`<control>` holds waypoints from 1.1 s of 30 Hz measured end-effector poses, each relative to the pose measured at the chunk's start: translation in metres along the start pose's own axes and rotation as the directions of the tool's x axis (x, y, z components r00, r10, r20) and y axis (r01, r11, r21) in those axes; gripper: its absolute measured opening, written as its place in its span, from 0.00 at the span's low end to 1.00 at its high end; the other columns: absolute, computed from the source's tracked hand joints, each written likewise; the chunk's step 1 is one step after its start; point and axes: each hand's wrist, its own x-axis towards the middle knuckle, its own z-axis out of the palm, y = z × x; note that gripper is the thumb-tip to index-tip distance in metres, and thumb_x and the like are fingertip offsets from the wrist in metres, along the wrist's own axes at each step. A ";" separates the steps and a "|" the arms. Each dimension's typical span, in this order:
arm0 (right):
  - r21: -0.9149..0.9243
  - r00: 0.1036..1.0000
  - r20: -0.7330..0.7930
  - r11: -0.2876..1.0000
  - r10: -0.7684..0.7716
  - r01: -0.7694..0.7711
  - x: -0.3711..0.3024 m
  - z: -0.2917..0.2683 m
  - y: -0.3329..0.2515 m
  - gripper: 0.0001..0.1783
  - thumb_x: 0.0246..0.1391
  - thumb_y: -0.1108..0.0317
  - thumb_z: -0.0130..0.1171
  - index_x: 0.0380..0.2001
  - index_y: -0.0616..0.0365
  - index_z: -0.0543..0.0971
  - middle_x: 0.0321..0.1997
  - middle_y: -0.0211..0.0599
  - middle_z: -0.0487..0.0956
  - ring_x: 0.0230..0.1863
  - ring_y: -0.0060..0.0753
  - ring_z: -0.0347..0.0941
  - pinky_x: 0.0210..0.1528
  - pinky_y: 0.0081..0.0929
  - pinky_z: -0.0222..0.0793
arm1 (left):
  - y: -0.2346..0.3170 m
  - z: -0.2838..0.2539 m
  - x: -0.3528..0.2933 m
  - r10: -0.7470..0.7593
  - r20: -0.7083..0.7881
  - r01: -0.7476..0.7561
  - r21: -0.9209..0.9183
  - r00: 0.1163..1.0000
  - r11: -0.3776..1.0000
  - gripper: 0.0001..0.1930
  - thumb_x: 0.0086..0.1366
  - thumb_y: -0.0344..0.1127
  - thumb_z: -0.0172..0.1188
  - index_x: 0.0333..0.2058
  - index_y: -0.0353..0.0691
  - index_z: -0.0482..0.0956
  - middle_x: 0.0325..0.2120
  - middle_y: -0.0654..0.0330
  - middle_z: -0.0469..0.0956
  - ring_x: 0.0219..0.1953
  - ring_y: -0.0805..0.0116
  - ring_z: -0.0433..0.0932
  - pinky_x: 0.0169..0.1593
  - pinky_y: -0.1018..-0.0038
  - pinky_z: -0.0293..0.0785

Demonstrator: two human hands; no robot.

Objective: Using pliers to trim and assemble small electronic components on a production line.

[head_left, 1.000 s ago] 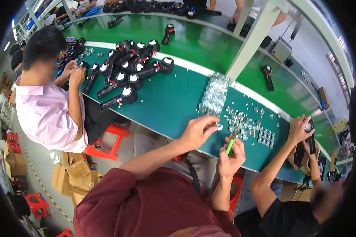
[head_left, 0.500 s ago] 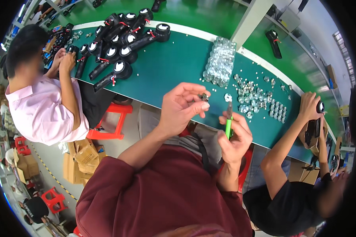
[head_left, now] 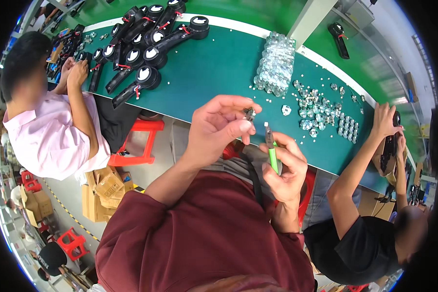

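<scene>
My left hand (head_left: 210, 130) is raised over the front edge of the green table (head_left: 214, 73). Thumb and fingertips pinch a small metallic-looking part (head_left: 248, 114); its details are too small to make out. Just to the right, my right hand (head_left: 289, 170) is wrapped round green-handled pliers (head_left: 272, 158), jaws pointing up. A tiny white piece (head_left: 266, 124) shows at the jaw tips; whether they grip it I cannot tell. The pliers stay apart from the pinched part. Beyond them, a single clear part (head_left: 286, 110) lies on the table.
Loose clear parts (head_left: 321, 109) and a neat group (head_left: 347, 128) lie at right, near a stacked clear block (head_left: 276, 63). Black handheld devices (head_left: 146, 78) pile up at left. White crumbs dot the table. Co-workers sit on both sides, one in a pink shirt (head_left: 48, 136), one in black (head_left: 360, 248).
The pliers in my right hand have moved left, closer to the part in my left hand, and a white piece now shows at their tips. My view has shifted slightly.
</scene>
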 end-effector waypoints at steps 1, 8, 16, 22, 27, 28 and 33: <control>-0.005 1.000 -0.018 1.000 0.001 -0.001 0.001 0.002 0.004 0.20 0.36 0.80 0.58 0.38 0.68 0.84 0.52 0.50 0.80 0.47 0.39 0.81 0.50 0.30 0.75 | -0.003 -0.003 0.001 0.004 0.028 -0.002 -0.075 1.000 0.997 0.17 0.67 0.23 0.61 0.54 0.34 0.73 0.51 0.45 0.78 0.38 0.67 0.80 0.36 0.74 0.82; 0.007 0.995 0.064 0.997 0.080 -0.081 0.000 0.001 0.007 0.23 0.35 0.80 0.56 0.41 0.68 0.84 0.56 0.52 0.78 0.49 0.42 0.81 0.52 0.31 0.74 | -0.011 -0.004 0.004 0.008 0.105 0.019 -0.256 0.994 0.967 0.17 0.71 0.30 0.59 0.57 0.38 0.73 0.54 0.46 0.76 0.42 0.61 0.81 0.41 0.69 0.81; -0.078 0.987 0.126 0.992 0.105 -0.095 0.001 -0.012 -0.005 0.23 0.34 0.81 0.56 0.40 0.68 0.84 0.55 0.52 0.80 0.48 0.44 0.82 0.52 0.30 0.74 | -0.014 -0.007 0.007 -0.084 0.082 0.108 -0.343 0.993 0.933 0.17 0.72 0.32 0.59 0.58 0.39 0.72 0.55 0.51 0.76 0.52 0.59 0.79 0.48 0.68 0.77; -0.049 0.996 0.064 0.997 0.058 -0.055 0.000 -0.010 -0.012 0.21 0.34 0.82 0.57 0.38 0.68 0.84 0.54 0.51 0.80 0.45 0.42 0.82 0.48 0.29 0.75 | -0.021 -0.013 0.005 -0.026 0.054 0.040 -0.289 0.998 0.956 0.19 0.68 0.31 0.63 0.57 0.39 0.74 0.52 0.51 0.77 0.47 0.60 0.80 0.42 0.71 0.78; -0.095 0.999 0.039 0.995 0.033 -0.029 0.001 -0.009 -0.019 0.20 0.34 0.81 0.58 0.37 0.68 0.83 0.53 0.50 0.81 0.43 0.41 0.83 0.46 0.29 0.76 | -0.011 -0.003 -0.002 -0.037 0.040 0.043 -0.161 0.999 0.986 0.19 0.60 0.20 0.69 0.50 0.33 0.78 0.45 0.53 0.79 0.40 0.69 0.81 0.38 0.76 0.81; -0.094 0.998 0.041 0.995 0.036 -0.032 -0.001 -0.009 -0.018 0.20 0.34 0.81 0.58 0.37 0.68 0.83 0.53 0.50 0.81 0.43 0.41 0.83 0.46 0.29 0.76 | -0.010 0.002 -0.002 0.042 -0.018 -0.043 -0.058 0.999 0.997 0.19 0.57 0.19 0.71 0.48 0.32 0.79 0.43 0.54 0.79 0.38 0.70 0.81 0.38 0.76 0.82; -0.289 0.999 0.039 0.957 -0.002 0.013 -0.002 -0.009 -0.024 0.20 0.33 0.82 0.60 0.36 0.67 0.83 0.51 0.48 0.81 0.42 0.48 0.81 0.46 0.34 0.77 | -0.006 0.003 0.001 0.265 -0.024 -0.250 0.265 0.964 0.931 0.19 0.50 0.22 0.77 0.42 0.31 0.83 0.38 0.54 0.81 0.34 0.71 0.81 0.36 0.77 0.82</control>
